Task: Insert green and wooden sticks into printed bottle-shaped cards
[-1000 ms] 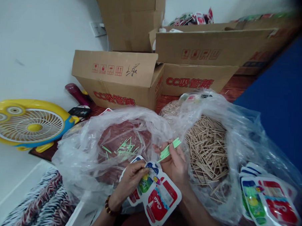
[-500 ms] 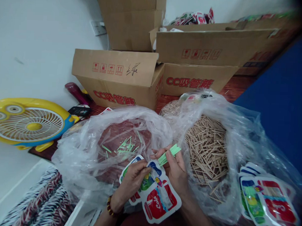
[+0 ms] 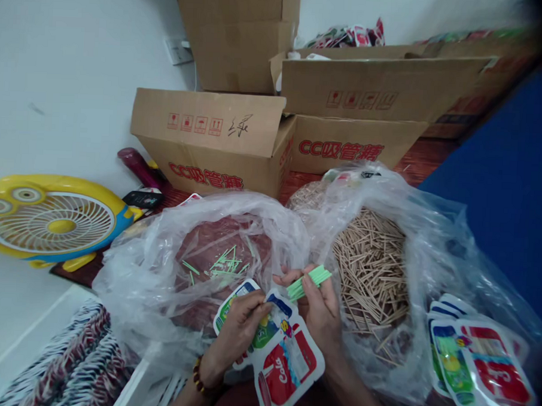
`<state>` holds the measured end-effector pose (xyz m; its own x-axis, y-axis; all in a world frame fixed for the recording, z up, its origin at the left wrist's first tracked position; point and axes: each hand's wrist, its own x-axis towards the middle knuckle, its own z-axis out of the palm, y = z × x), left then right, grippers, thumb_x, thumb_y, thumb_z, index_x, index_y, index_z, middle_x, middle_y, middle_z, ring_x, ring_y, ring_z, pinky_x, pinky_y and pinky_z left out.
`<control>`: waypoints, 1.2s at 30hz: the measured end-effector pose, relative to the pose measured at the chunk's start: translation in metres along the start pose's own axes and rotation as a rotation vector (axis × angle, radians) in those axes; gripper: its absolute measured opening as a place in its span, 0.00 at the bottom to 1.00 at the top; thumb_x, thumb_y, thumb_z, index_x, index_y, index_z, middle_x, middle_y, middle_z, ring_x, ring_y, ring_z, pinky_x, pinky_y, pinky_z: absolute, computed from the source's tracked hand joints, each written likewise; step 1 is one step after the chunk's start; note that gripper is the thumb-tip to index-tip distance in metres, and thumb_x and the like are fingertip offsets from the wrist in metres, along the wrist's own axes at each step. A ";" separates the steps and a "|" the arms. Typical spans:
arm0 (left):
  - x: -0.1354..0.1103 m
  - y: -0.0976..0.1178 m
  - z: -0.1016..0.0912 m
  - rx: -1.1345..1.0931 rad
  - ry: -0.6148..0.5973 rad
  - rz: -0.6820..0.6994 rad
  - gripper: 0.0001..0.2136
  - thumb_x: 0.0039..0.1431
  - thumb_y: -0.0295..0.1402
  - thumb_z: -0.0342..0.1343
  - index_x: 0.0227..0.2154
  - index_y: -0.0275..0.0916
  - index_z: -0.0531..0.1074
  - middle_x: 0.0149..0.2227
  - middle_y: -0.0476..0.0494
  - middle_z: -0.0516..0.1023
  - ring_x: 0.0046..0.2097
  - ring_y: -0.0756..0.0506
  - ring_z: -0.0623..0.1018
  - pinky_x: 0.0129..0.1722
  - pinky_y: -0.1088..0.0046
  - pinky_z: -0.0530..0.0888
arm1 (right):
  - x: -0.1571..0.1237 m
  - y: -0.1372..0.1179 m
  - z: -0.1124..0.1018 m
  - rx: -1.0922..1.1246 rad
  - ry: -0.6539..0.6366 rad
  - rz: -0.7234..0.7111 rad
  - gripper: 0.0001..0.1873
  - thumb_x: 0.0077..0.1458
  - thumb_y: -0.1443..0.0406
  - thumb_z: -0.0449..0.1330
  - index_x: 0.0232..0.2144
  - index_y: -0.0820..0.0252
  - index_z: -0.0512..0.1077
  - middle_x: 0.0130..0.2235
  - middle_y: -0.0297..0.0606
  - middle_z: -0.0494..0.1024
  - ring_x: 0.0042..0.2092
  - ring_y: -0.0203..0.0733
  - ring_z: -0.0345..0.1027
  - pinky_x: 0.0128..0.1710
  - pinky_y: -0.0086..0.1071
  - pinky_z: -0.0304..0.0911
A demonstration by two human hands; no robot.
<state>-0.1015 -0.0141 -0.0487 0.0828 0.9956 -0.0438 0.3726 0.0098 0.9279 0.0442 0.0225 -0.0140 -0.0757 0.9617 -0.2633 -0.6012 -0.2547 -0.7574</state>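
My left hand (image 3: 237,328) pinches a stack of flat printed pouches (image 3: 279,354) with green and red "Cola" pictures, low in the middle of the view. My right hand (image 3: 321,308) is closed round a small bundle of light green sticks (image 3: 311,281), held just above the pouches' top edge. Behind my left hand a clear plastic bag (image 3: 160,264) holds several loose green sticks (image 3: 226,264). To the right of my right hand a second clear bag (image 3: 415,197) is heaped with brown wooden sticks (image 3: 371,267).
More printed pouches (image 3: 479,362) lie at the lower right. Cardboard boxes (image 3: 211,137) with red lettering stand behind the bags. A yellow cartoon fan (image 3: 50,217) lies at the left by the white wall. A blue surface (image 3: 514,189) fills the right side; striped fabric (image 3: 75,368) is lower left.
My right hand with the green sticks has shifted slightly right and lower, closer to the pouches. The left hand and pouches have hardly moved.
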 end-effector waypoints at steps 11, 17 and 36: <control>0.001 0.009 0.005 -0.013 -0.052 0.054 0.17 0.65 0.36 0.45 0.20 0.39 0.56 0.23 0.52 0.58 0.26 0.51 0.60 0.29 0.75 0.57 | 0.002 -0.005 0.003 0.014 -0.003 -0.011 0.07 0.56 0.60 0.58 0.37 0.51 0.65 0.36 0.32 0.78 0.44 0.43 0.74 0.42 0.35 0.68; 0.001 0.007 0.006 -0.062 -0.007 -0.016 0.16 0.64 0.38 0.46 0.21 0.38 0.59 0.23 0.52 0.58 0.27 0.51 0.58 0.29 0.75 0.58 | -0.008 -0.014 0.004 -0.209 -0.013 0.017 0.08 0.57 0.57 0.55 0.35 0.53 0.69 0.38 0.35 0.78 0.45 0.44 0.73 0.45 0.35 0.67; 0.012 0.001 0.002 -0.464 -0.026 -0.166 0.15 0.59 0.45 0.53 0.28 0.36 0.68 0.24 0.53 0.61 0.27 0.53 0.60 0.27 0.79 0.61 | 0.020 -0.026 -0.003 -0.615 -0.518 -0.012 0.18 0.59 0.58 0.55 0.51 0.52 0.71 0.56 0.37 0.71 0.60 0.44 0.60 0.63 0.44 0.48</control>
<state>-0.0988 -0.0020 -0.0491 0.0821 0.9746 -0.2086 -0.0674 0.2142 0.9745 0.0609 0.0485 -0.0014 -0.5226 0.8507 -0.0567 -0.0702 -0.1091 -0.9915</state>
